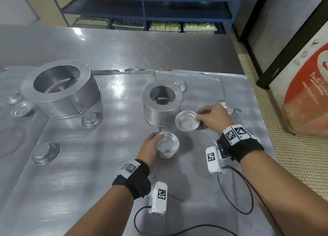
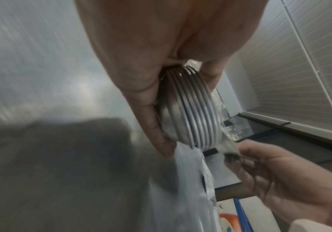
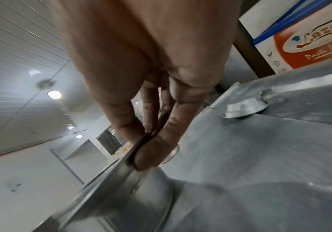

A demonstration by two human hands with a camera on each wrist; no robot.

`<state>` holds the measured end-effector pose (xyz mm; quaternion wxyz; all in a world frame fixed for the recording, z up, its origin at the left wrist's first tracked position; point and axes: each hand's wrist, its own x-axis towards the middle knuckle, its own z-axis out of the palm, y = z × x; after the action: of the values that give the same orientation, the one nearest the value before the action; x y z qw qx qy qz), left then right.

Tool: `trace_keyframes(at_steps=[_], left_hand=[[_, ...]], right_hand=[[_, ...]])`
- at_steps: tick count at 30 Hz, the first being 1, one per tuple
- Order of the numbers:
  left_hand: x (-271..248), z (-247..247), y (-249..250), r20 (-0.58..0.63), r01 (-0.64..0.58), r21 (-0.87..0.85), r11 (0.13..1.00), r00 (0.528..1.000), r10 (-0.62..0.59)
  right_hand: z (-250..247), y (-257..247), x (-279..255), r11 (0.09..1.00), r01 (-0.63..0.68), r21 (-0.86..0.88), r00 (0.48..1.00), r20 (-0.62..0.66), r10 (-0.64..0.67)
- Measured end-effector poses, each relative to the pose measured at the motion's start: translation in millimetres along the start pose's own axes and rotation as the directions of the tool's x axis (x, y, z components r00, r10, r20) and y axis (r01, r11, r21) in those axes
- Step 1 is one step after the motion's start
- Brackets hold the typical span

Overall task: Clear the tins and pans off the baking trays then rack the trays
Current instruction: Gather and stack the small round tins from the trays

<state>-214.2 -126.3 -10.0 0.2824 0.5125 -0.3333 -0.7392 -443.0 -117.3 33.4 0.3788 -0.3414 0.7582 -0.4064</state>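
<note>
My left hand [image 1: 154,143] grips a nested stack of small tins [image 1: 166,147] just above the baking tray [image 1: 110,161]; the stack's rims [image 2: 197,108] show between thumb and fingers in the left wrist view. My right hand [image 1: 209,116] pinches the rim of a single small tin [image 1: 187,122], held tilted beside the small ring pan [image 1: 162,103]. In the right wrist view the fingertips [image 3: 147,153] clamp that tin's rim [image 3: 121,163]. A large ring pan [image 1: 61,87] stands at the far left.
Loose small tins lie upside down on the trays: one [image 1: 45,153] near left, one [image 1: 92,119] by the large pan, two [image 1: 22,108] at far left, one [image 1: 180,85] behind the small pan, one [image 1: 226,107] past my right hand. Blue shelving [image 1: 145,6] stands behind.
</note>
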Motion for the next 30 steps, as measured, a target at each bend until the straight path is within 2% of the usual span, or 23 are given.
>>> trace_keyframes(at_steps=[6,11,17,20,22,24,27,30], left_hand=[[-3.0,15.1,1.5,0.103,-0.003,-0.015,1.000,0.995,0.004],[-3.7,19.1,-3.5,0.099,-0.007,0.027,1.000,0.995,0.004],[1.2,21.1,-9.8,0.109,-0.027,0.053,0.998,0.994,0.021],[4.3,23.6,-11.2,0.100,-0.044,0.057,0.997,0.994,0.038],[7.4,24.4,-11.9,0.088,-0.051,0.065,0.997,0.995,0.045],[9.8,25.4,-12.2,0.075,-0.057,0.071,0.996,0.996,0.052],[13.1,27.1,-13.3,0.055,-0.064,0.072,0.995,0.997,0.060],[16.5,29.3,-15.6,0.038,-0.071,0.074,0.995,0.997,0.068]], right_hand=[[9.6,-10.9,-31.6,0.999,0.033,-0.042,0.994,0.109,-0.028],[18.9,-5.7,-47.8,0.988,0.077,-0.136,0.968,0.246,-0.042],[17.8,6.4,-44.6,0.954,0.171,-0.247,0.958,0.269,-0.102],[10.6,17.8,-28.4,0.967,0.137,-0.215,0.979,0.178,-0.099],[2.0,27.2,-11.2,0.982,0.101,-0.162,0.994,0.056,-0.093],[-11.1,34.3,7.6,0.977,0.090,-0.195,0.992,-0.069,-0.105],[-34.2,45.3,39.4,0.924,0.062,-0.377,0.970,-0.195,-0.145],[-49.8,59.1,77.1,0.784,-0.047,-0.619,0.954,-0.261,-0.150]])
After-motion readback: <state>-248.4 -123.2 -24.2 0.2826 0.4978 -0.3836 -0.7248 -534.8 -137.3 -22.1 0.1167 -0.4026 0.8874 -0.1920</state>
